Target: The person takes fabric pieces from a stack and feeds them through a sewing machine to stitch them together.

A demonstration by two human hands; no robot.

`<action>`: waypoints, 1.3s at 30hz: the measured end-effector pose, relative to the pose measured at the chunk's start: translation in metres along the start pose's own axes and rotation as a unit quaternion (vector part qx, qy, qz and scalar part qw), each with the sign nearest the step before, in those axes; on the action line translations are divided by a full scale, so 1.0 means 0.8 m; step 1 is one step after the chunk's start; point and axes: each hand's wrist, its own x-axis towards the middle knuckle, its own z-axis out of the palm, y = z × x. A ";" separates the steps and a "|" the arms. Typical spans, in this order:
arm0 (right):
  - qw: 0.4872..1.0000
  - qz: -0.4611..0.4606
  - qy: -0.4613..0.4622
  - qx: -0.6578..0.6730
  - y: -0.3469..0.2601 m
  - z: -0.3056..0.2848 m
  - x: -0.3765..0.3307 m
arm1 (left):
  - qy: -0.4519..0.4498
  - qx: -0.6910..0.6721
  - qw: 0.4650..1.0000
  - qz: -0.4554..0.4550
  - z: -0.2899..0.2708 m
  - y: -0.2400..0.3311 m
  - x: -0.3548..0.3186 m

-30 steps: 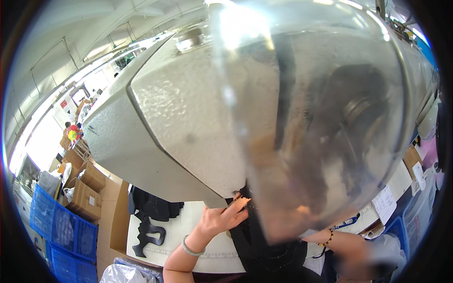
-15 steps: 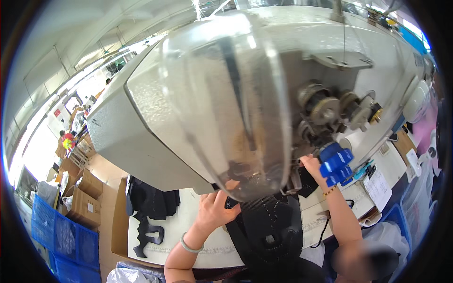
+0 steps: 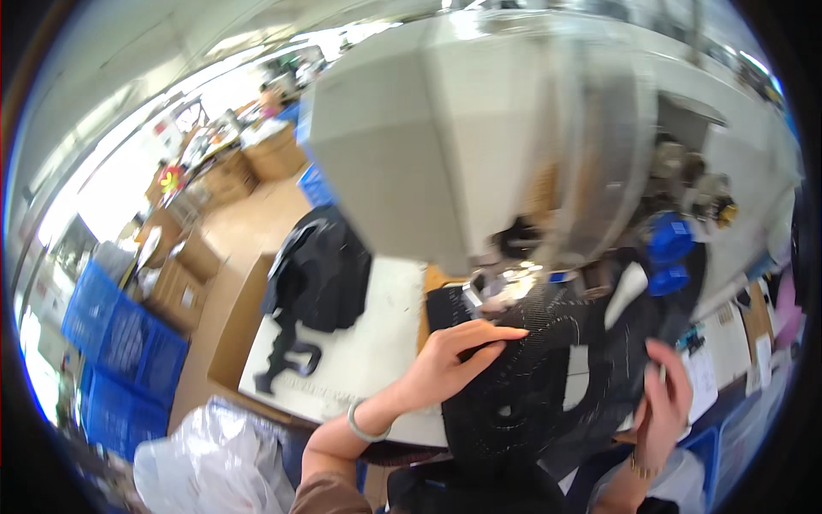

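Observation:
A large black stitched fabric panel (image 3: 548,398) with cut-out openings and pale stitch lines lies under the sewing machine head (image 3: 514,128). My left hand (image 3: 454,360) rests on it with the index finger stretched toward the bright stitching area (image 3: 521,278); the thumb is apart. At the panel's right edge is my right hand (image 3: 666,398), its fingers slightly bent and apart, touching the edge. A clear curved guard (image 3: 604,163), smeared by motion, covers the front of the machine, and the needle cannot be made out.
Black cut pieces (image 3: 321,274) are piled on the white table (image 3: 398,300) at left. Blue knobs (image 3: 670,248) jut from the machine at right. Blue crates (image 3: 128,360), cardboard boxes (image 3: 180,291) and a plastic bag (image 3: 214,458) stand left. Papers (image 3: 700,373) lie right.
The view has swung, so the machine sits further right. More of the black panel shows, spread wider. My right hand has come back from beside the machine to the panel's near right edge.

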 end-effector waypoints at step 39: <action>0.915 -0.105 -0.373 -0.114 0.064 0.067 0.063 | 0.236 -0.220 0.940 -0.107 -0.127 0.018 -0.130</action>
